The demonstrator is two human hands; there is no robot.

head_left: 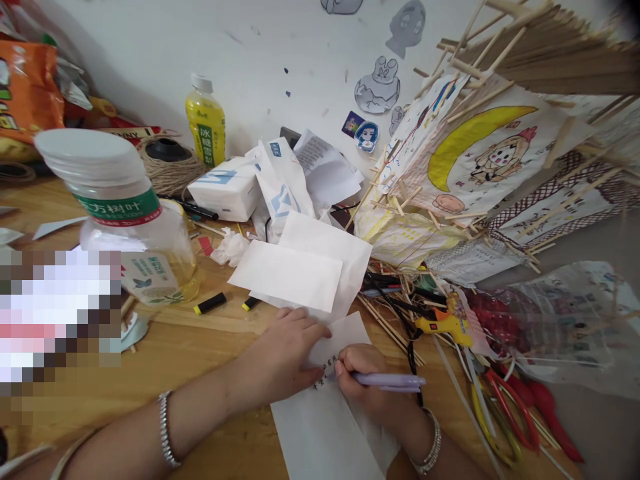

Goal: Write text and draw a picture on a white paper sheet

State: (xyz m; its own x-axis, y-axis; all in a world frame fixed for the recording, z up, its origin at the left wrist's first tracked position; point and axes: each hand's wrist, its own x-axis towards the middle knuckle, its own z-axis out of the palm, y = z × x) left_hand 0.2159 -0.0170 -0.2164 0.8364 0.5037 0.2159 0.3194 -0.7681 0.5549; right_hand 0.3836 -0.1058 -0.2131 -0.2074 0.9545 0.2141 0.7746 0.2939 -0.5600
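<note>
Written sheet (325, 403): we find it flat on the wooden table (200, 347), toward the near edge, which lies out of view; a few handwritten characters show between the two hands.

At the table's left side we note a large clear bottle (140, 253), lidded, with some yellowish liquid at its base. It stands beyond the left forearm; a wide sweep of that arm could, in our judgement, tip it. Next comes a short black-and-yellow cylinder (210, 304), lying loose and liable to roll if nudged.

The left hand (280, 353) rests palm down, fingers slightly spread, thumb beside the characters. Blank sheets (295, 277) overlap just beyond its fingertips. Should its pressure ease, we judge the written sheet could skid; should the thumb drag, wet ink could smear.

The right hand (365, 363) pinches a lilac pen (393, 379) between thumb and fingers; the nib is hidden from us. A black cable (413, 360) passes close by the pen's rear end and could snag it; contact we cannot tell. Farther right, a yellow glue gun (443, 325) and scissors (505, 407) crowd the right wrist's side, a knock hazard if the elbow swings out.
</note>
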